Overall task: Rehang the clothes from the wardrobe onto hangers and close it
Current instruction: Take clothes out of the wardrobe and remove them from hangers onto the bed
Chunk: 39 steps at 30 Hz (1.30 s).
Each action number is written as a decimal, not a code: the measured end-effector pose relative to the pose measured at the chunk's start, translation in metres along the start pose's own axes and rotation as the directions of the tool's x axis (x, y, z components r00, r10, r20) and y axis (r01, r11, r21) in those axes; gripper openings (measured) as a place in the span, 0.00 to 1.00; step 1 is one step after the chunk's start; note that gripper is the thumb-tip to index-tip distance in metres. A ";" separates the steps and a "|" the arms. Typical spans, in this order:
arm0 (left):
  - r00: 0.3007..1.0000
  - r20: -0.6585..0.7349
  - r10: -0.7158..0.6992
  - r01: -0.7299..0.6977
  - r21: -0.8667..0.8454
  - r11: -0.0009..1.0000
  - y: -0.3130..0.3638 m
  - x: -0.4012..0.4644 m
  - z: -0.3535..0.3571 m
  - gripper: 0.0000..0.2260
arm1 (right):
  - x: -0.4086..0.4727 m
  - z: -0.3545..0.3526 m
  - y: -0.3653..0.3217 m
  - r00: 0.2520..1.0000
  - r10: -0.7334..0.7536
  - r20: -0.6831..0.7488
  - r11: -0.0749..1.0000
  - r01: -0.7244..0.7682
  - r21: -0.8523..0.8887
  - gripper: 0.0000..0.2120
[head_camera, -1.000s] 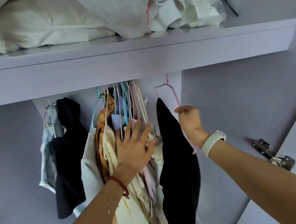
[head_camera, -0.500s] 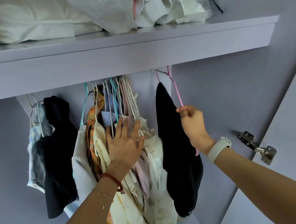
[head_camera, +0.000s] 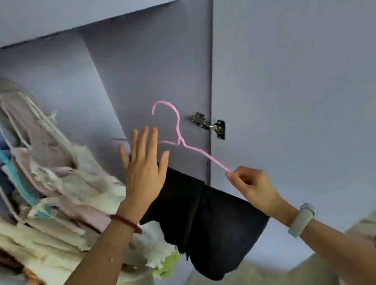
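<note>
Head view: your right hand (head_camera: 251, 185) pinches the lower right arm of the pink wire hanger (head_camera: 179, 132), fingertips closed on the wire at about 4 o'clock from the hook. Black garment (head_camera: 202, 221) is draped over the hanger and sags toward 6 o'clock; the hook points up at 12 and is free of any rail in this frame. Your left hand (head_camera: 145, 169) is flat, fingers spread and straight, gripping nothing, just at the garment's upper left edge; whether the palm touches the cloth, cannot tell.

Hanging clothes (head_camera: 44, 185) on white and teal hangers are bunched at 9 o'clock, well apart from the pink one. Wardrobe door (head_camera: 305, 79) stands open at 3 o'clock, its metal hinge (head_camera: 208, 125) just right of the hook.

Judgement: you're mid-handling of this one garment, door closing not yet started. To do it well:
- the hanger is tilted, right arm low; level it or the cloth is likely to slide off toward your right hand.
- use the flat left hand to support and square the fabric on the wire, not only push it.
- one-end pinch on thin wire gives weak control; shifting the grip nearer the hook's neck should steady it.
- keep the hook away from the hinge at 1 o'clock.
- the rail is out of frame, so look up before hooking.
</note>
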<state>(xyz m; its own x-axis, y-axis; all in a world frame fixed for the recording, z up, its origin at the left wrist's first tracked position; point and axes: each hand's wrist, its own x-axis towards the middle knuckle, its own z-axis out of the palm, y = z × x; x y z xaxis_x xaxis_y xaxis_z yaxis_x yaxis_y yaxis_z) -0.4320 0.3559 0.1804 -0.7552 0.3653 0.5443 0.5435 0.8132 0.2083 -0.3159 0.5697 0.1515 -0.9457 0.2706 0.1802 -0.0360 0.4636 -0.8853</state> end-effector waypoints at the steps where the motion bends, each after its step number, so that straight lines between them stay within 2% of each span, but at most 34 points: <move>1: 0.997 0.041 0.065 -0.063 -0.052 0.997 0.012 -0.005 0.013 0.18 | -0.017 -0.013 0.011 0.999 0.036 -0.024 0.999 -0.037 -0.026 0.20; 3: 0.977 0.140 0.158 -0.128 -0.207 0.970 0.037 -0.020 0.036 0.10 | -0.052 -0.040 0.034 0.993 0.099 -0.072 0.988 -0.106 -0.108 0.22; 6: 0.914 0.286 0.287 -0.141 -0.440 0.887 0.084 -0.049 0.060 0.05 | -0.109 -0.082 0.061 0.973 0.159 -0.168 0.940 -0.201 -0.277 0.23; 9: 0.855 0.339 0.394 -0.167 -0.539 0.826 0.140 -0.079 0.076 0.03 | -0.167 -0.130 0.076 0.943 0.167 -0.288 0.866 -0.280 -0.415 0.20; 12: 0.796 0.333 0.505 -0.193 -0.651 0.734 0.204 -0.101 0.081 0.03 | -0.222 -0.177 0.083 0.896 0.154 -0.416 0.812 -0.355 -0.463 0.17; 17: 0.694 0.244 0.678 -0.276 -0.779 0.563 0.320 -0.116 0.077 0.02 | -0.312 -0.238 0.095 0.732 0.182 -0.656 0.789 -0.507 -0.347 0.14; 21: 0.596 0.188 0.781 -0.351 -0.813 0.464 0.407 -0.135 0.081 0.03 | -0.383 -0.268 0.112 0.618 0.270 -0.738 0.786 -0.584 -0.202 0.13; 24: 0.552 0.141 0.822 -0.358 -0.850 0.387 0.474 -0.154 0.089 0.03 | -0.428 -0.282 0.123 0.505 0.358 -0.785 0.761 -0.645 -0.069 0.13; 28: 0.557 0.077 0.827 -0.387 -0.857 0.340 0.557 -0.176 0.096 0.04 | -0.466 -0.308 0.125 0.308 0.342 -0.888 0.740 -0.671 0.053 0.15; 30: 0.559 0.046 0.828 -0.392 -0.865 0.313 0.589 -0.181 0.096 0.04 | -0.477 -0.324 0.121 0.245 0.315 -0.917 0.740 -0.669 0.076 0.16; 35: 0.563 -0.047 0.825 -0.427 -0.871 0.242 0.632 -0.169 0.101 0.05 | -0.473 -0.349 0.116 0.217 0.331 -0.918 0.776 -0.617 0.134 0.14; 39: 0.623 -0.031 0.782 -0.402 -0.870 0.285 0.632 -0.149 0.114 0.06 | -0.449 -0.362 0.113 0.293 0.454 -0.841 0.796 -0.558 0.235 0.14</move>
<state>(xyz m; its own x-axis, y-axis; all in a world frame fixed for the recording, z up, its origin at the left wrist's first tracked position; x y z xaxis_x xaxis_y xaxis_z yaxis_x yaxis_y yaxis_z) -0.0174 0.8674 0.1380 -0.0342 0.8489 0.5275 0.7775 -0.3090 0.5477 0.2216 0.8064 0.1254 -0.0220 0.9997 0.0112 0.4227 0.0194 -0.9061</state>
